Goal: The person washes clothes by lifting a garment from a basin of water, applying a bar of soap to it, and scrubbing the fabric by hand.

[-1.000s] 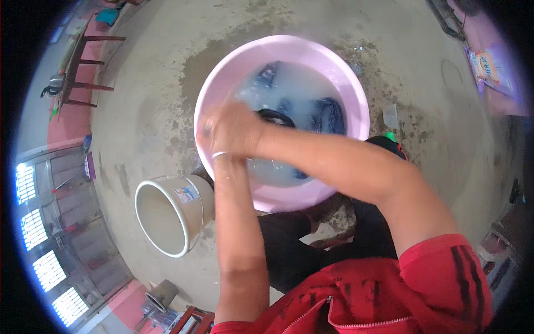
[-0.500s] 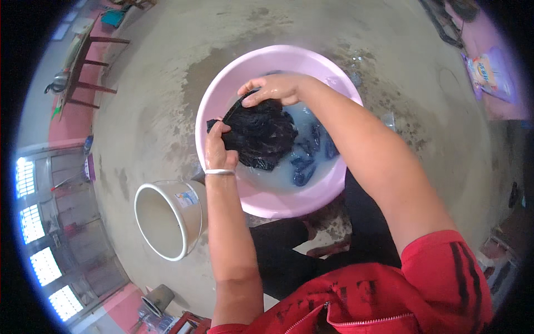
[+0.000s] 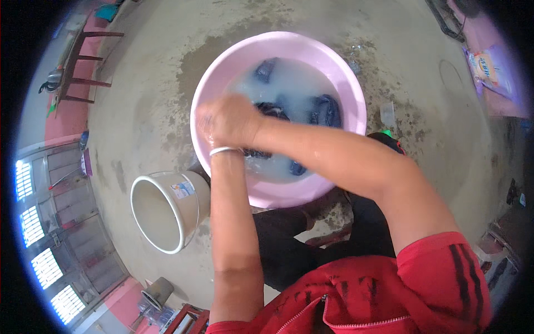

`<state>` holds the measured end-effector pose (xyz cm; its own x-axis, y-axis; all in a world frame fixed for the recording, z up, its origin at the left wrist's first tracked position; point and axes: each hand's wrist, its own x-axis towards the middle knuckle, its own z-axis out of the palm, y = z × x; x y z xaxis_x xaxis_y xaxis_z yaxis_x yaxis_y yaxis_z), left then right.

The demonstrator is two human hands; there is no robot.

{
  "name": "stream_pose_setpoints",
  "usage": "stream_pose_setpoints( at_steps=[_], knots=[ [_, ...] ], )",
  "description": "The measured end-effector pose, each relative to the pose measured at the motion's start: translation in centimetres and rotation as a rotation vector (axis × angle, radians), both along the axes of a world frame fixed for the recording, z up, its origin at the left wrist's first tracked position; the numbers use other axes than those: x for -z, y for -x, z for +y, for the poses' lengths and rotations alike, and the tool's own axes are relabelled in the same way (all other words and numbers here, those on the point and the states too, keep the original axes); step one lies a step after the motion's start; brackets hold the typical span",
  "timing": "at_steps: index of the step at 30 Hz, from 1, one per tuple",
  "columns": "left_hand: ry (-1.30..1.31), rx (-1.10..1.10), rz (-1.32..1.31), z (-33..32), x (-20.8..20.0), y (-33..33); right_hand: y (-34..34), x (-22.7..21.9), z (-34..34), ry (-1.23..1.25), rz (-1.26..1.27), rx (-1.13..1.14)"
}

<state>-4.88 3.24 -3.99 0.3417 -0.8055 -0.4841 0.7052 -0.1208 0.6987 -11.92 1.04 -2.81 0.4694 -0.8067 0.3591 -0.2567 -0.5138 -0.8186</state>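
Note:
A pink plastic basin (image 3: 345,83) sits on the concrete floor, filled with cloudy soapy water and dark blue clothes (image 3: 325,108). My left hand (image 3: 208,125), with a silver bangle at the wrist, and my right hand (image 3: 239,119) are pressed together over the basin's left side. Both are closed on a dark wet garment (image 3: 257,151), which shows just under them. The hands are blurred by motion. My right forearm crosses over the basin from the lower right.
A white bucket (image 3: 167,209) lies tipped beside the basin, lower left. The floor around the basin is wet concrete (image 3: 167,72). A wooden bench (image 3: 78,67) stands far left, a detergent bag (image 3: 489,64) lies at the upper right.
Half a second ago my hands held the dark garment lifted and spread over the basin. Now they are bunched together at its left side, with the garment mostly down in the water.

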Motion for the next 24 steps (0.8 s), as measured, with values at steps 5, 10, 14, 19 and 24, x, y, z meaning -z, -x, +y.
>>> stream_pose_setpoints(
  at_steps=[5, 10, 14, 19, 24],
  knots=[
    [0.116, 0.125, 0.122, 0.8, -1.9, 2.5, 0.8, 1.2, -3.1, -0.024, -0.046, 0.174],
    [0.163, 0.423, -0.196, 1.3, -1.7, 2.4, 2.1, 2.9, -7.1, -0.409, -0.022, 0.169],
    [0.243, 0.185, 0.027, 1.0, -2.5, -3.0, 2.3, 3.0, -3.6, -1.12, -0.366, -0.519],
    [0.285, -0.211, 0.238, 1.0, -1.6, -6.9, 5.4, 8.5, -2.6, -0.668, 0.297, -0.457],
    [0.073, -0.308, 0.23, 0.9, 3.3, -8.7, 2.2, 2.8, -3.3, -0.428, -0.411, -0.252]
  ],
)
